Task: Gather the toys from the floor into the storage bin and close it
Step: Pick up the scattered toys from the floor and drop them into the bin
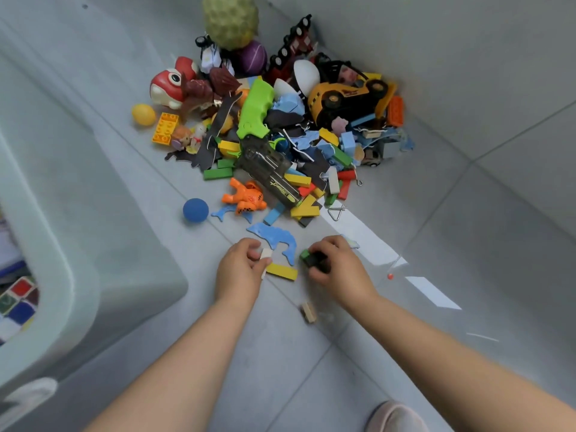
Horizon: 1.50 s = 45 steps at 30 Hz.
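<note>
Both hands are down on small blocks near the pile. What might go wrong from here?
1. The left hand pinches a pale block and the right hand grips a green block; grabbing more with full hands may drop them.
2. The small wooden block and tiny red bead lie apart from the pile and could be missed.
3. The blue ball sits loose and may roll if bumped.

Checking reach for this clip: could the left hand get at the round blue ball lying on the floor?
Probably yes. The blue ball sits apart on bare floor, up-left of the left hand, nothing between; but that hand already pinches a small pale block.
</note>
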Tool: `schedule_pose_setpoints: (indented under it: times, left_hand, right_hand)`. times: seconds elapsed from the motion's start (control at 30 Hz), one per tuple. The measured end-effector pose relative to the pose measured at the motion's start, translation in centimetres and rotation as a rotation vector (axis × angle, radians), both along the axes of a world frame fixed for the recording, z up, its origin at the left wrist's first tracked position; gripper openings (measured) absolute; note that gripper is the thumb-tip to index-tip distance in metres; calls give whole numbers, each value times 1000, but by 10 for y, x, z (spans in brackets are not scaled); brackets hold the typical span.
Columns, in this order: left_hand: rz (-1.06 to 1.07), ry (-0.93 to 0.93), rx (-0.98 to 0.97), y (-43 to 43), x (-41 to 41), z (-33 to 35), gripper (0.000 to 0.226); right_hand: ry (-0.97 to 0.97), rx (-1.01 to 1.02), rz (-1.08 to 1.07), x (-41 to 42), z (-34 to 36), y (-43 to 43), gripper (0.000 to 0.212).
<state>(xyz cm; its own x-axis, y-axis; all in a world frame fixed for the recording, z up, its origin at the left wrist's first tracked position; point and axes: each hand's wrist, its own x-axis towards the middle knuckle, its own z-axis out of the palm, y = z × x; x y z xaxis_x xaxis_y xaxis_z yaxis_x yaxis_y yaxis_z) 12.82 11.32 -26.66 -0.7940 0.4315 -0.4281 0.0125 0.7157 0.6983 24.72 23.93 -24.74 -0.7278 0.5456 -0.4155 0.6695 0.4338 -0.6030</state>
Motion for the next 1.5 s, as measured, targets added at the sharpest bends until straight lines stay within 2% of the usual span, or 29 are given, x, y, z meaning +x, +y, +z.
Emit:
schedule_pose_setpoints:
  times: [0.1, 0.17, 0.23, 0.33, 0.5, 0.6, 0.67, 0.73, 0.83, 0.9, 1.0, 1.13, 1.2, 1.27, 1.33, 1.43, 1.5]
  left_hand:
    - [45, -3, -12, 4, -2, 2, 29]
    - [7, 1, -23, 3, 1, 2, 45]
    - [-42, 27, -27, -2, 6, 0, 55]
    - [-112, 57, -5, -8, 14, -2, 46]
    - [-239, 53, -54, -10, 8, 4, 31]
    - [-135, 6, -35, -11, 7, 8, 36]
    - [53, -113, 42, -10, 9, 14, 32]
    - [299, -393, 211, -4, 10, 24, 19]
    - [630, -840, 492, 1, 6, 37, 21]
    - [693, -968, 567, 2, 4, 39, 25]
    - [702, -1080, 643, 2, 6, 40, 46]
    - [751, -1242, 760, 2, 13, 45, 55]
    - [785, -1232, 762, 2, 15, 45, 48]
    - [825, -1162, 729, 2, 15, 41, 41]
    - [837, -1086, 688, -1, 14, 38, 38]
    - [833, -1033, 653, -8, 12, 35, 36]
    - [823, -1040, 663, -11, 12, 35, 36]
  right_hand:
    - [153, -113, -243, 2, 8, 4, 23]
    - [219, -257, -377, -1, 13, -3, 23]
    - [211, -328, -411, -2, 13, -13, 23]
    - [141, -183, -181, 3, 9, -22, 22]
    - [0, 38, 257, -3, 2, -30, 34]
    - [-34, 163, 403, -9, 0, -34, 33]
    - [-53, 185, 427, -11, -1, -34, 32]
    - [-50, 134, 283, -12, 0, -32, 32]
    - [-56, 70, 31, -10, 7, -24, 33]
    - [-27, 35, -58, -10, 16, -20, 32]
    - [129, -49, -178, -16, 39, -23, 35]
    - [194, -137, -26, -25, 67, -43, 47]
    - [200, -99, 0, -21, 70, -44, 43]
    - [169, -12, -63, -9, 63, -37, 34]
    - [24, 60, -59, 10, 50, -33, 33]
    - [-237, 31, 205, 32, 20, -45, 44]
    - [-195, 17, 253, 39, 6, -50, 35]
